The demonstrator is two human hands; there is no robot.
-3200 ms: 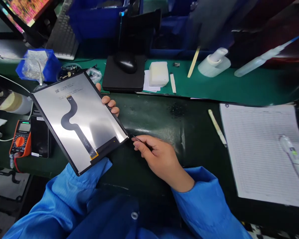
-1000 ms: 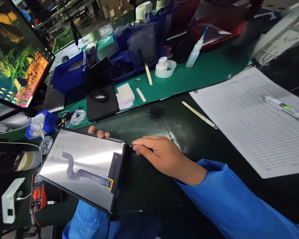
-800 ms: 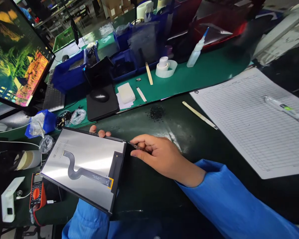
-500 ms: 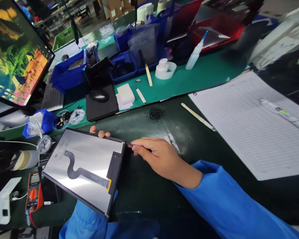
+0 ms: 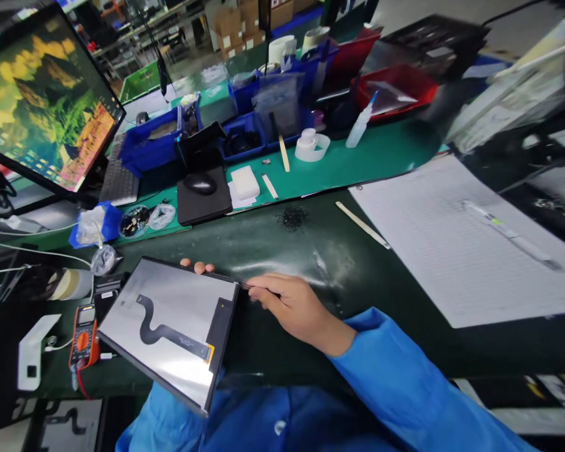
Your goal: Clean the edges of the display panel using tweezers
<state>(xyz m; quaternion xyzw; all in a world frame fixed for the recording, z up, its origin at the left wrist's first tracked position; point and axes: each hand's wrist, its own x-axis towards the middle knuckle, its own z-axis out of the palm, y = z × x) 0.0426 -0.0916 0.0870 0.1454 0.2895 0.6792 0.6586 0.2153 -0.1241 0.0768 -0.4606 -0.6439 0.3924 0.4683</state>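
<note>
My left hand (image 5: 198, 267) holds an LCD screen panel (image 5: 174, 301) from beneath; only fingertips show over its far edge. The panel is tilted, silver back up, with a black S-shaped flex cable (image 5: 155, 333) lying across it and ending at an orange-edged connector. My right hand (image 5: 294, 307) is closed in a pinch on a thin dark tool (image 5: 245, 286), perhaps tweezers. Its tip is at the panel's upper right corner; whether it touches is too small to tell. Beyond the hands, a small heap of black bits (image 5: 292, 218) lies on the dark mat.
To the left are a monitor (image 5: 51, 94), an orange multimeter (image 5: 82, 339) and a mouse (image 5: 200, 183). Blue bins (image 5: 153, 147) and a dropper bottle (image 5: 359, 125) stand at the back. A lined paper sheet (image 5: 433, 251) with a pen lies right, beside a flat stick (image 5: 362, 225).
The camera view has shifted, so the monitor and bench items appear farther right on the left side. Both hands keep their grip; the panel and tool stay close together.
</note>
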